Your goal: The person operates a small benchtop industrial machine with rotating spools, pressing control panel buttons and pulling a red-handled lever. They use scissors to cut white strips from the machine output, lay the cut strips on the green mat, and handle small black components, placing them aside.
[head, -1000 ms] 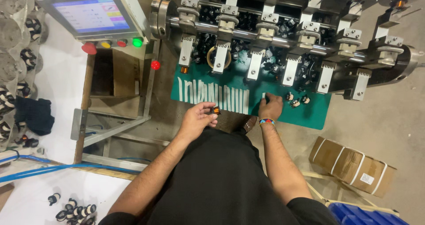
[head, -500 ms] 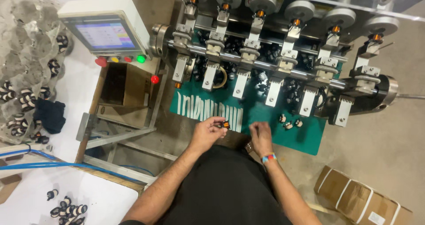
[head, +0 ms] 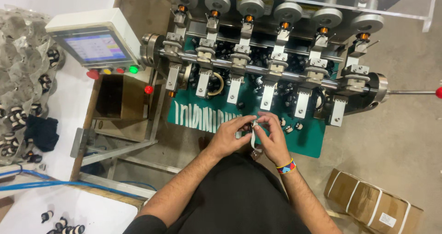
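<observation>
Both hands meet over the near edge of the green machine table (head: 317, 144). The left hand (head: 229, 136) and right hand (head: 272, 137) pinch a small black wound coil part (head: 249, 125) with a white tape strip (head: 252, 139) hanging from it, beside the row of white tape strips (head: 200, 116).

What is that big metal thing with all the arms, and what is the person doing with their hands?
You are looking down from a camera on the person's head. Those are their own arms. The left hand and right hand meet over a green mat, pinching a small dark part and a pale strip together. Behind stands a machine with a row of metal arms on a long bar. Left of it is a screen box with coloured buttons. More small parts and white strips lie on the mat. A cardboard box sits on the floor.
</observation>
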Available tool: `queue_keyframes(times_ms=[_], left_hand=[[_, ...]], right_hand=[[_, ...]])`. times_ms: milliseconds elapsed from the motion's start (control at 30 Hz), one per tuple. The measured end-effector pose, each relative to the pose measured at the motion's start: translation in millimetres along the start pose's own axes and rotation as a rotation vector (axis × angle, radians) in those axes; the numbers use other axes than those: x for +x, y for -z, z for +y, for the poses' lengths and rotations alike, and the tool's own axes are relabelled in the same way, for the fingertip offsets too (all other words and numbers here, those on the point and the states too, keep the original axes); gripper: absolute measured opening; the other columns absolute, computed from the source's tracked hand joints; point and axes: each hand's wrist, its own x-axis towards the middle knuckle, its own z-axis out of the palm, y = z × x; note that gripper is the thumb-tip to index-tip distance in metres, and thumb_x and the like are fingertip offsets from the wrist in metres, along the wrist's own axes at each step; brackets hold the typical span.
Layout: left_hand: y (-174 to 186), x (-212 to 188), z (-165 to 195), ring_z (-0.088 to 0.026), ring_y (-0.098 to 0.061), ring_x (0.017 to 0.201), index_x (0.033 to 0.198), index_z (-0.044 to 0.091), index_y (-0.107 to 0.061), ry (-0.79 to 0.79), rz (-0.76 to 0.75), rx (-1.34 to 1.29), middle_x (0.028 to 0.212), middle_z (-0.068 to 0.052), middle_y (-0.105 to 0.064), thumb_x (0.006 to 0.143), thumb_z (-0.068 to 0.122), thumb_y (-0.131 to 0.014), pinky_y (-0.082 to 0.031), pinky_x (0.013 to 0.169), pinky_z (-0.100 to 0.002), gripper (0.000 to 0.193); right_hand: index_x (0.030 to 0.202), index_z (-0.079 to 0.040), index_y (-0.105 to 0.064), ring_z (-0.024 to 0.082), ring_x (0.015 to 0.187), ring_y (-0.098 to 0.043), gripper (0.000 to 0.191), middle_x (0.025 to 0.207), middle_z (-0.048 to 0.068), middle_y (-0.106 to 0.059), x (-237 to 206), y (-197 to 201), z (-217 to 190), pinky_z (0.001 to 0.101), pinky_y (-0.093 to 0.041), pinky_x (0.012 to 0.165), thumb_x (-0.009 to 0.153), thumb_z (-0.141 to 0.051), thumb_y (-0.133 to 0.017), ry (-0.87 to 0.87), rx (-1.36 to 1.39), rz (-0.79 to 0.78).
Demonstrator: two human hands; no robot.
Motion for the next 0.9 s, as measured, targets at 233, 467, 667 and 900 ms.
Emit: queue_keyframes(times_ms=[233,467,667,900], left_hand=[[13.4,-1.5,-6.8,-0.033,-0.068,0.117,0.131,0.007,-0.067,-0.246,-0.035,0.176,0.125,-0.016,-0.069,0.087,0.006,-0.076,-0.056,0.098,-0.039,0.045],[46.0,-4.5,-33.6,-0.019,-0.073,0.102,0.124,0.001,-0.068,-0.010,-0.019,-0.054,0.118,-0.012,-0.072,0.088,0.007,-0.074,-0.060,0.090,-0.030,0.037],[66.7,-7.7,-64.4,-0.020,-0.072,0.101,0.130,-0.005,-0.062,0.434,-0.244,-0.876,0.112,-0.013,-0.070,0.095,0.005,-0.068,-0.061,0.088,-0.034,0.037],[89.2,-32.7,-76.0,-0.022,-0.074,0.103,0.134,-0.004,-0.057,0.718,-0.549,-1.224,0.119,-0.016,-0.072,0.101,0.011,-0.064,-0.062,0.093,-0.037,0.037]], right_hand=[[0.125,-0.002,-0.057,0.018,0.119,-0.061,0.031,0.131,0.012,-0.057,-18.2,-16.9,7.8,0.0311,-0.054,0.096,0.098,-0.015,-0.064,-0.021,-0.119,0.098],[0.104,0.001,-0.067,0.008,0.082,-0.059,0.022,0.088,0.001,-0.065,-53.6,-40.5,-0.2,0.0252,-0.050,0.074,0.102,-0.021,-0.065,-0.365,0.177,-0.050],[0.098,-0.003,-0.068,0.017,0.080,-0.061,0.009,0.090,0.005,-0.062,-47.2,-66.6,-44.6,0.0313,-0.051,0.070,0.095,-0.012,-0.067,-0.098,-0.394,0.191],[0.100,-0.004,-0.066,0.035,0.099,-0.059,0.009,0.102,0.014,-0.062,-39.2,-107.5,-73.5,0.0439,-0.048,0.083,0.090,-0.004,-0.067,0.174,-0.739,0.279]])
